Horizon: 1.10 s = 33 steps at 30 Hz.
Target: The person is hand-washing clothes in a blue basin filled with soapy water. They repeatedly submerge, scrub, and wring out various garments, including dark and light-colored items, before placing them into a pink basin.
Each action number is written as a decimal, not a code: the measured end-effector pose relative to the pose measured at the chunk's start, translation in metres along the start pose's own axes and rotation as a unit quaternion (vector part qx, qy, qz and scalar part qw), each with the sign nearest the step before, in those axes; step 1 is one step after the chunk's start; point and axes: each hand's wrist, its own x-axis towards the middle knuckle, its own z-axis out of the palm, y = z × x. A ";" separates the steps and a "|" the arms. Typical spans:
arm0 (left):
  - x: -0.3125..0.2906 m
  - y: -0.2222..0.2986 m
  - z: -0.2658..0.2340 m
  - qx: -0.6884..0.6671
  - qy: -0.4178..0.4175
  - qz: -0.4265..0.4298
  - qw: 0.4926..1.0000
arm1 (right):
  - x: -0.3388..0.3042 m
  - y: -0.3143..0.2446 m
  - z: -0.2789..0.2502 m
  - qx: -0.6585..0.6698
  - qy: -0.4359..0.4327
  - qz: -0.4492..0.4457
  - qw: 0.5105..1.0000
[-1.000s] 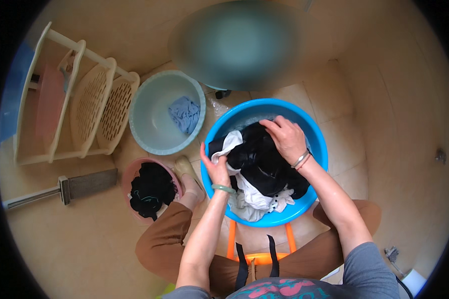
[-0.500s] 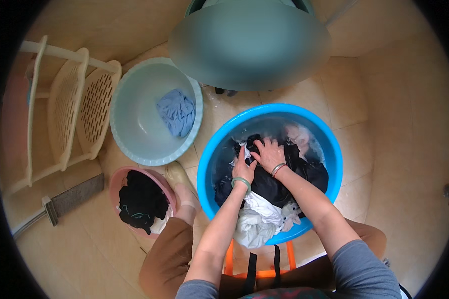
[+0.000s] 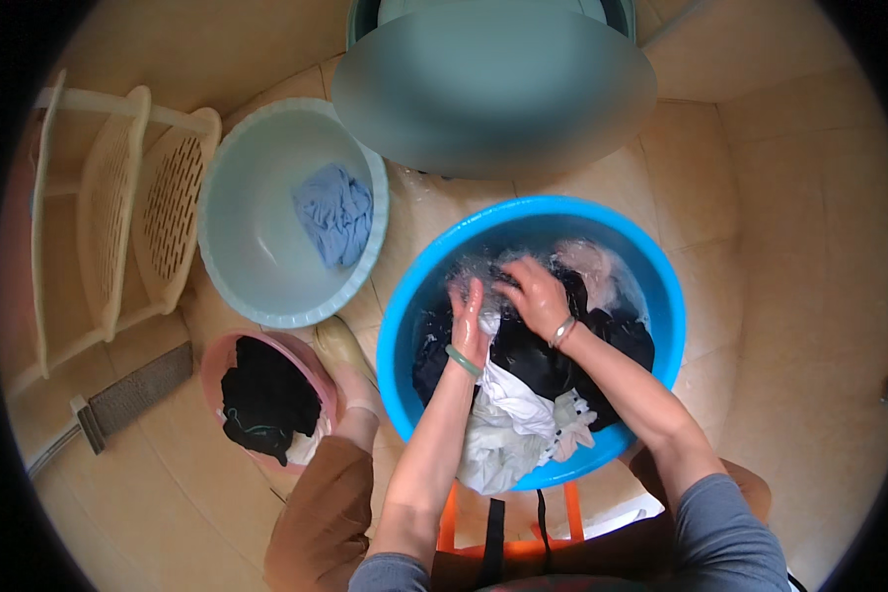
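Note:
A bright blue basin of water and wet laundry stands before me. My left hand, with a green bangle at its wrist, is turned palm inward over the water, fingers stretched. My right hand, wearing a silvery bangle, is slightly curved with its fingers apart, and holds nothing I can see. Between and below the hands lies black cloth. White cloth runs from there over the near rim. Pinkish cloth floats at the far right side. Splashing water blurs the fingertips.
A pale green basin with blue cloth stands at the left. Nearer is a pink basin of dark clothes, beside a flat mop and a cream rack. A blurred greenish oval covers the far middle.
Both hands have risen off the black cloth, and water now splashes around the fingers. The left hand has turned its palm inward. The view has shifted slightly.

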 end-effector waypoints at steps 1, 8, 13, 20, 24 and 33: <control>-0.004 0.005 0.003 -0.046 -0.058 -0.010 0.997 | -0.013 -0.017 -0.014 -0.030 -0.023 -0.046 0.998; -0.038 -0.001 0.034 -0.189 -0.164 -0.126 0.960 | -0.093 -0.124 -0.077 -0.116 -0.107 -0.218 0.963; -0.048 -0.039 0.026 -0.238 -0.140 -0.196 0.941 | -0.093 -0.129 -0.064 -0.094 -0.052 -0.191 0.976; -0.034 -0.035 0.015 -0.211 -0.090 -0.136 0.964 | -0.063 -0.105 -0.045 -0.009 0.029 -0.173 0.984; -0.035 -0.025 0.023 -0.202 -0.070 -0.054 0.975 | -0.039 -0.085 -0.038 0.054 0.029 -0.136 0.989; -0.031 0.001 0.021 0.030 0.106 0.079 0.991 | 0.018 0.014 -0.025 -0.096 0.078 -0.001 0.992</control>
